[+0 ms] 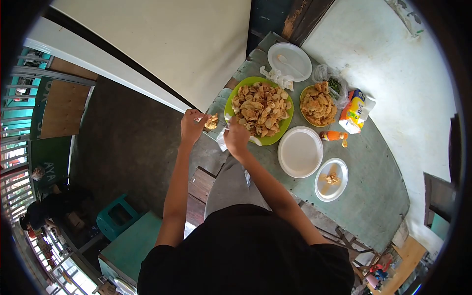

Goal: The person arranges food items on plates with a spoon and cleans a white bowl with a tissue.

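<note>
My left hand [191, 129] is closed in a pinch on a golden-brown fried food piece [212, 121], just left of the green plate. Piled high on that green plate [282, 133] are many fried pieces [260, 108]. My right hand [237, 138] is at the plate's near-left edge, its fingers closed on a crumpled white tissue [221, 140] that hangs beside the rim. A white paper plate [300, 152] lies to the right of my right hand, with nothing on it.
Behind stand a smaller plate of fried food [318, 105], a white plate with a spoon [290, 58], crumpled tissue [278, 77] and a tissue pack [356, 112]. A sauce bottle [334, 135] lies near a sauce-stained plate [323, 189]. A person [46, 211] is far left.
</note>
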Demonstrator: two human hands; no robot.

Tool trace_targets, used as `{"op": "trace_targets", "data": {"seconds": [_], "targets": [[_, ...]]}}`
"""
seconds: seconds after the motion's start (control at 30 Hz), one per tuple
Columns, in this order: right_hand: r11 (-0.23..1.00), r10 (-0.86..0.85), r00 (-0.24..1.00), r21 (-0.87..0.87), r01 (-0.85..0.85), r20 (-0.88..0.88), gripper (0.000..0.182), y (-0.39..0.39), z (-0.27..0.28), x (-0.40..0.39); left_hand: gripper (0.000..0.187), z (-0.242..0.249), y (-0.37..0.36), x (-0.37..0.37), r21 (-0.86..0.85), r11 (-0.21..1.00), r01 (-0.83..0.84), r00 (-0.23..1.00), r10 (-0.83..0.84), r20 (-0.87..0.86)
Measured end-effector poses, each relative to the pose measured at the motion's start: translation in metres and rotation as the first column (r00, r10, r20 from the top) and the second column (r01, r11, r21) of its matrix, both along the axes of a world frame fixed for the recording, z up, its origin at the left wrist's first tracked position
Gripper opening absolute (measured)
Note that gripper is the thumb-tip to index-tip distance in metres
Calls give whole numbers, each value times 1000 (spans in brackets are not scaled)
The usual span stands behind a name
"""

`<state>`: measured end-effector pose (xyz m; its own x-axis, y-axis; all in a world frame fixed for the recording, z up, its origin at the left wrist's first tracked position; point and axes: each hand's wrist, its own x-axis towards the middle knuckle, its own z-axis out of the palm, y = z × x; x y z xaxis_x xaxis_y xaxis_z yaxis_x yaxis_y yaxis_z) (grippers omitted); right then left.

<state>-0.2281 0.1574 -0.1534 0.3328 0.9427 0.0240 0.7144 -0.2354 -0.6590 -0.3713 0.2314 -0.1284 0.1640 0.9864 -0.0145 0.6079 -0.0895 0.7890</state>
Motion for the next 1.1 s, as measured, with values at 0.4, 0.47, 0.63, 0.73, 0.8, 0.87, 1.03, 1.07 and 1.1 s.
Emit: {"op": "trace_targets", "data": {"seconds": [0.4,0.47,0.63,0.73,0.8,0.87,1.03,1.07,1.1], "targets": [[917,342,914,-134,-375,-219,17,-66,9,19,23,-35,-12,45,-32,999,-29,996,26,-85],[939,266,935,-155,-306,-234,13,-77,2,23,23,-37,-17,57,-76,996,-42,997,36,-72],[933,113,969,-313,-180,-221,15,-93,-3,46,22,-53,-24,80,114,993,-38,971,64,-231],[937,75,975,-321,-141,-208,15,-99,-4,55,20,-59,-21,77,34,995,91,979,-83,-187],[934,64,975,-332,-133,-211,15,-100,-4,58,19,-61,-19,72,58,990,128,979,-117,-165],[932,56,975,-340,-128,-214,16,-101,-4,59,19,-62,-16,65,85,983,162,978,-149,-145],[981,-77,978,-189,39,-195,15,-114,5,57,18,-42,-20,50,-3,1000,-11,996,11,88],[981,-73,978,-189,36,-196,15,-117,8,60,18,-39,-20,45,-3,1000,-14,996,14,87],[984,-156,977,-107,141,-143,18,-120,10,65,17,-38,-20,39,13,999,-48,996,47,78]]}}
